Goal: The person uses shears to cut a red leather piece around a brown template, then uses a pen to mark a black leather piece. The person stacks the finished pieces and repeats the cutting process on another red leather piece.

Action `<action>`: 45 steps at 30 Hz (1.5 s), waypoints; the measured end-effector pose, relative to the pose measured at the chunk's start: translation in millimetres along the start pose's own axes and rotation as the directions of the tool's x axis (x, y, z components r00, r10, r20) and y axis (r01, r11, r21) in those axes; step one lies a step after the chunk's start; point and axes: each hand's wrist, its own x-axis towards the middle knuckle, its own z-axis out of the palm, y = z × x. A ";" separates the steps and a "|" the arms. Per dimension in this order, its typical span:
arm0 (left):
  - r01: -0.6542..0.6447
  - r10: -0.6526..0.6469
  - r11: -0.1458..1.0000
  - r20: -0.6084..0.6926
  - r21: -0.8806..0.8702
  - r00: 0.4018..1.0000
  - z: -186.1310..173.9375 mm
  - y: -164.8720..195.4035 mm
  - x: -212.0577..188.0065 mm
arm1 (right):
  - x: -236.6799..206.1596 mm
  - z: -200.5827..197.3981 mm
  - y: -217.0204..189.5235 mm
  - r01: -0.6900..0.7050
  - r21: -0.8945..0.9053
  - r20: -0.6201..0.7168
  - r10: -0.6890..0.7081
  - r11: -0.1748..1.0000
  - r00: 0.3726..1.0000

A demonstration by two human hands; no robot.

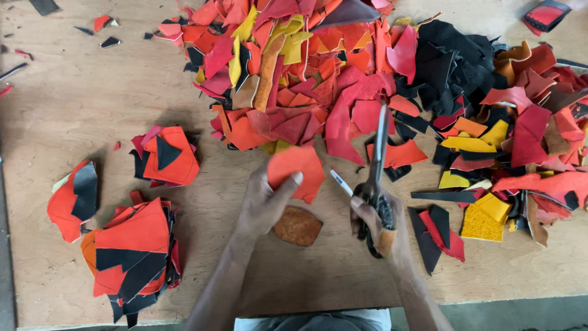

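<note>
Left hand (264, 202) pinches an orange scrap (298, 171) — right hand (380, 228) closed round scissors (376, 178), blades just beside that grip.

scrap heap (392, 79) behind hands, stacks (135, 251) left

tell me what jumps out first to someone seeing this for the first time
A huge heap of red, orange, yellow and black scraps sprawls across the far side of the wooden table. At the near centre, the left hand pinches an orange piece while the right hand holds scissors blades-up. Sorted stacks sit at left.
</note>
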 end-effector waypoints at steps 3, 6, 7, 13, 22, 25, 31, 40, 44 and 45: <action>0.016 -0.017 0.975 -0.002 -0.220 1.000 0.5 13.1 12.8 | -16.5 4.4 8.1 0.058 0.004 0.101 -0.058 0.998 0.993; -0.170 0.175 0.979 0.026 -0.115 0.984 4.0 25.0 23.8 | -23.8 5.9 8.3 0.083 -0.292 0.191 -0.027 0.953 0.981; -0.128 0.136 0.977 0.031 -0.172 0.990 5.0 27.6 26.0 | -25.2 6.3 6.4 0.070 -0.425 0.209 0.023 0.902 0.978; -0.057 0.072 0.934 0.030 -0.351 0.997 7.5 27.6 34.3 | -37.3 12.1 -12.3 0.124 -0.273 0.288 -0.042 0.954 0.957; -0.186 0.170 0.934 -0.079 -0.304 0.982 21.5 27.5 33.6 | -41.8 21.9 -29.1 0.070 -0.361 0.182 -0.004 0.930 0.983; -0.208 0.186 0.918 -0.095 -0.338 0.978 28.2 29.0 31.0 | -37.1 24.7 -32.0 0.114 -0.332 0.228 -0.038 0.936 0.973; -0.208 0.176 0.900 -0.116 -0.383 0.978 30.8 29.1 31.9 | -32.6 25.2 -32.3 0.170 -0.287 0.248 -0.098 0.943 0.964; -0.215 0.182 0.914 -0.124 -0.344 0.975 30.4 26.4 31.5 | -29.8 26.4 -25.7 0.135 -0.193 0.238 -0.088 0.972 0.967; -0.240 0.203 0.913 -0.145 -0.329 0.968 31.4 25.8 32.6 | -29.4 26.3 -23.4 0.086 -0.230 0.203 -0.039 0.969 0.978; -0.241 0.202 0.913 -0.147 -0.330 0.968 31.7 25.8 32.8 | -29.2 26.8 -22.8 0.080 -0.221 0.198 -0.036 0.972 0.980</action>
